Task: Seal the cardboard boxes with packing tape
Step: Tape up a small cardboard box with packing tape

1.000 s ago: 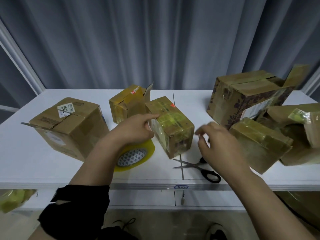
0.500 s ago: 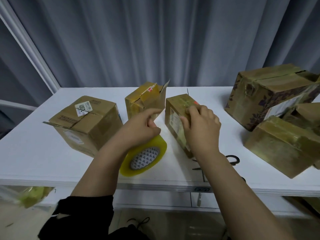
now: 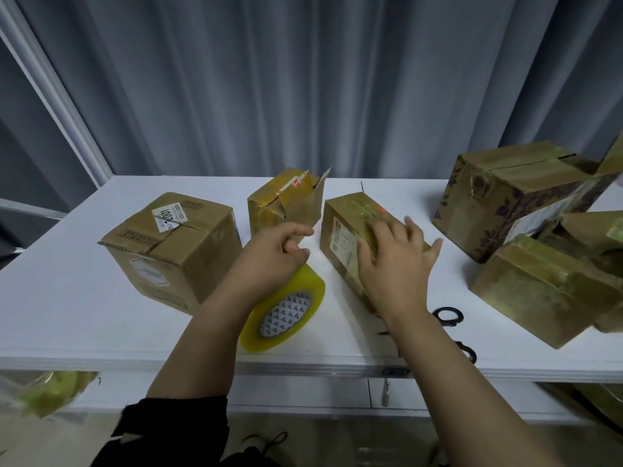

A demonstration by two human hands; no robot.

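A small cardboard box [image 3: 342, 235], wrapped in yellowish tape, lies mid-table. My right hand [image 3: 394, 261] presses flat on its top with fingers spread. My left hand [image 3: 269, 257] hovers just left of the box, fingers loosely curled, with nothing visible between them. Under that wrist a yellow packing tape roll [image 3: 286, 315] sits tilted on the white table [image 3: 67, 298]. Black scissors [image 3: 448, 316] lie near the front edge, partly hidden by my right forearm.
A labelled box [image 3: 168, 251] with a slit top stands at the left. Behind my left hand is a small box [image 3: 283, 203] with a raised flap. Several taped boxes crowd the right, including a large patterned one [image 3: 499, 197] and a low one [image 3: 539, 298].
My right hand has come from the table onto the small box and now lies flat on top. My left hand has drawn back from the box. The view has shifted left.
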